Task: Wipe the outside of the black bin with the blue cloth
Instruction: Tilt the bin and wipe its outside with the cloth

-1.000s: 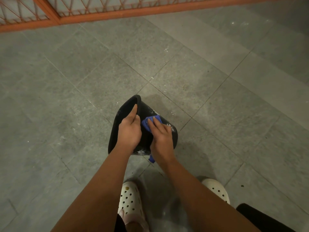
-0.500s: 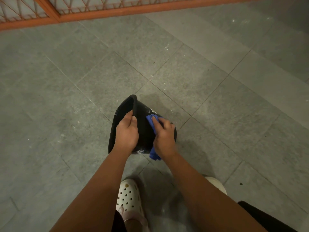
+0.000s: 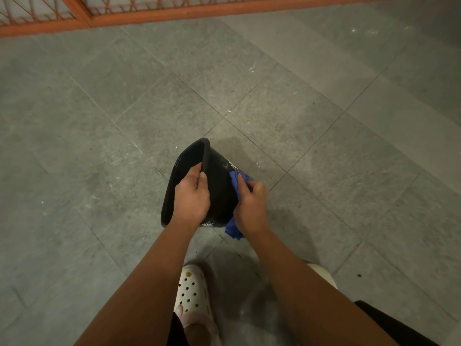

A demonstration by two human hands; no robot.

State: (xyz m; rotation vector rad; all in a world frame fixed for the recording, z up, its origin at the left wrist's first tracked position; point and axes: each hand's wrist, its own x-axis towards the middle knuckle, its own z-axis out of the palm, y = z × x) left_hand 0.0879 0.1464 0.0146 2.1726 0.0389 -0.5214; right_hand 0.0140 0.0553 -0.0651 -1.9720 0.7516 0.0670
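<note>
The person is standing over a grey tiled floor (image 3: 99,146) and holding the black bin (image 3: 220,193) out in front of them, tipped over on its side so that its open mouth is facing about nine o'clock and its base is pointing toward three o'clock. Whether the bin is resting on the tiles or hanging just above them, I cannot tell from here. The left hand (image 3: 190,196) is gripping the rim on the near side of the mouth, fingers curled inside and thumb lying on the outside edge. The right hand (image 3: 250,208) is closed around the blue cloth (image 3: 234,177) and pressing it against the bin's outer wall, toward the base end, with one finger lying along the fabric. A bunched tail of the cloth is hanging out beneath the wrist at about six o'clock from the hand. Pale flecks are showing on the bin's wall just beyond the cloth, at roughly eleven o'clock from it; whether they are a printed pattern or marks is unclear. Down at six o'clock a white perforated clog (image 3: 192,288) is planted on the tiles beneath the left forearm. Far off at twelve o'clock an orange railing (image 3: 174,13) is running across the edge of the floor.
</note>
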